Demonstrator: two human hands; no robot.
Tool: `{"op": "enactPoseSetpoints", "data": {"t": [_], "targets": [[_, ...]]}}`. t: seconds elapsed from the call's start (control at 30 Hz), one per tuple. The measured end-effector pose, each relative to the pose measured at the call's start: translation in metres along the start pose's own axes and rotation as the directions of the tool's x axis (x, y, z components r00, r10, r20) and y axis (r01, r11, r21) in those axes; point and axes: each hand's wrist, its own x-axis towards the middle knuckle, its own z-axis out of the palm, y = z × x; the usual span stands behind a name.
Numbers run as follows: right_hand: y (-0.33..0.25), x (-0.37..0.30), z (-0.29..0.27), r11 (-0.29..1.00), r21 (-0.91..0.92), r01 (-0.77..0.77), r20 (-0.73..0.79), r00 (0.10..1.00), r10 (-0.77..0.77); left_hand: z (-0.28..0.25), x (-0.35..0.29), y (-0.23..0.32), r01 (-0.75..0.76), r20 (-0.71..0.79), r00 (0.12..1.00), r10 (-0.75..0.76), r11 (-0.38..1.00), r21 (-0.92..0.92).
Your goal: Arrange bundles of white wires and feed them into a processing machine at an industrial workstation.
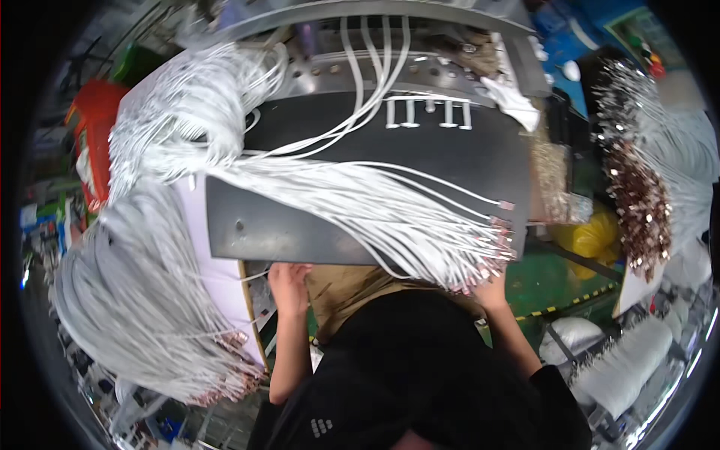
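Note:
A thick bundle of white cables (352, 191) lies across a dark grey work surface (292, 232). Its pinkish-brown connector ends (491, 251) fan out at the front right corner. My right hand (491, 291) is at those ends, its fingers mostly hidden by them. By the front left edge of the surface, my left hand (289, 289) has its fingers curled together. One thin white cable (255, 277) runs to it from a large hanging bundle of cables (142, 292) on the left, and it seems pinched there.
Coiled white cables (187, 112) are heaped at the back left. A row of small metal posts (427, 112) stands at the back of the surface. More cables with brownish ends (637, 202) hang at the far right, near a yellow bag (592, 236). A red-orange object (97, 139) is far left.

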Motion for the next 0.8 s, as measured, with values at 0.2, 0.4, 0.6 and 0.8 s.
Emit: {"op": "enactPoseSetpoints", "data": {"t": [0.2, 0.4, 0.6, 0.8], "targets": [[-0.042, 0.027, -0.02, 0.963, -0.125, -0.239, 0.423, 0.865, 0.269, 0.002, -0.003, 0.011, 0.025, -0.058, 0.998, -0.025, 1.0, 0.007], [-0.057, 0.032, -0.019, 0.994, 0.067, -0.084, 0.299, 0.952, 0.061, -0.001, 0.001, 0.001, 0.013, -0.082, 0.997, -0.012, 1.0, 0.006], [-0.059, 0.034, -0.015, 0.956, 0.245, -0.163, 0.275, 0.957, 0.093, 0.013, -0.006, 0.01, 0.041, -0.048, 0.998, -0.041, 0.999, -0.002], [-0.042, 0.059, -0.043, 0.991, -0.122, -0.052, 0.514, 0.851, 0.108, 0.036, -0.028, -0.006, 0.034, 0.053, 0.998, -0.042, 0.987, 0.157]]}}
